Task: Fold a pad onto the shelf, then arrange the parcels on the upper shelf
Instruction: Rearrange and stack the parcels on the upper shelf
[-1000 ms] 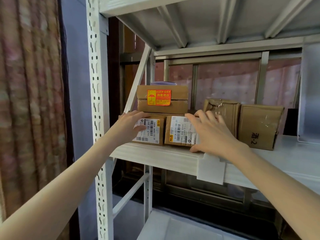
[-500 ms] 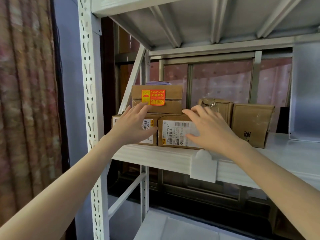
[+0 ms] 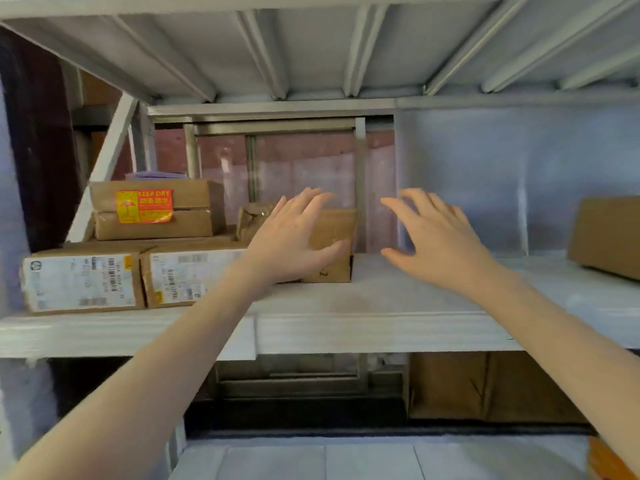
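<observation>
A white foam pad covers the upper shelf. At the left, two flat labelled parcels lie side by side with a "KEEP DRY" box stacked on them. Behind them stands a crumpled taped parcel. My left hand, fingers spread, lies against the front of an upright brown parcel. To the right of that parcel my right hand hovers open above the pad, not touching it. Another brown parcel sits at the far right.
A white slotted diagonal brace runs behind the left stack. A ribbed metal shelf hangs close above. A translucent sheet lines the back right. Cardboard boxes stand below the shelf.
The view has swung right and closer. Both hands left the two labelled parcels and moved right; the left hand now lies on the upright brown parcel, the right hand hovers beside it.
</observation>
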